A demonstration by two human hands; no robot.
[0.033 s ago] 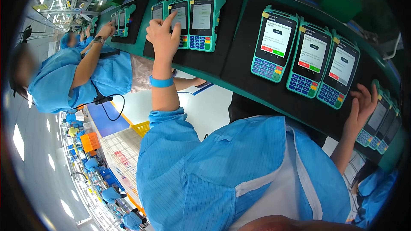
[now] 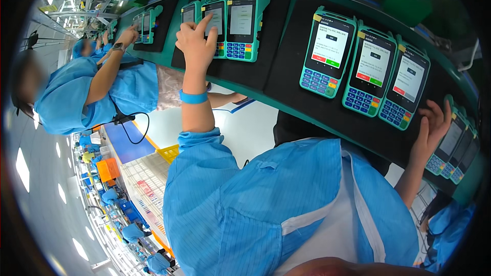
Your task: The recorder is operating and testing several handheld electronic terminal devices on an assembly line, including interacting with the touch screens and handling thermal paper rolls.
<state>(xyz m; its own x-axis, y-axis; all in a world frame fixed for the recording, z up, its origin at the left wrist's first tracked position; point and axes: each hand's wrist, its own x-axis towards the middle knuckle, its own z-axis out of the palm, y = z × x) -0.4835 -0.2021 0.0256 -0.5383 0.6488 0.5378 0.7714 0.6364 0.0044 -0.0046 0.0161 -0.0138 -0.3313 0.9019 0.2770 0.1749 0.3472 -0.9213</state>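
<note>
My left hand (image 2: 196, 41) is raised to a row of three teal handheld terminals with blue keypads (image 2: 240, 23) lying on a black belt (image 2: 276, 71). Its index finger touches the lit screen of the middle one (image 2: 217, 20); the other fingers are curled and hold nothing. A blue band (image 2: 193, 97) circles that wrist. My right hand (image 2: 433, 125) lies with fingers spread on the belt at the far right, its fingertips on the nearest terminal of another group (image 2: 446, 145). Between my hands lie three more teal terminals (image 2: 371, 71) with lit screens.
The belt has a green rim (image 2: 255, 97) and curves from upper left to lower right. On my left a co-worker in a blue smock (image 2: 76, 97) reaches a hand (image 2: 127, 35) to other terminals (image 2: 147, 20). Below lie a yellow basket (image 2: 171, 152) and an orange crate (image 2: 107, 169).
</note>
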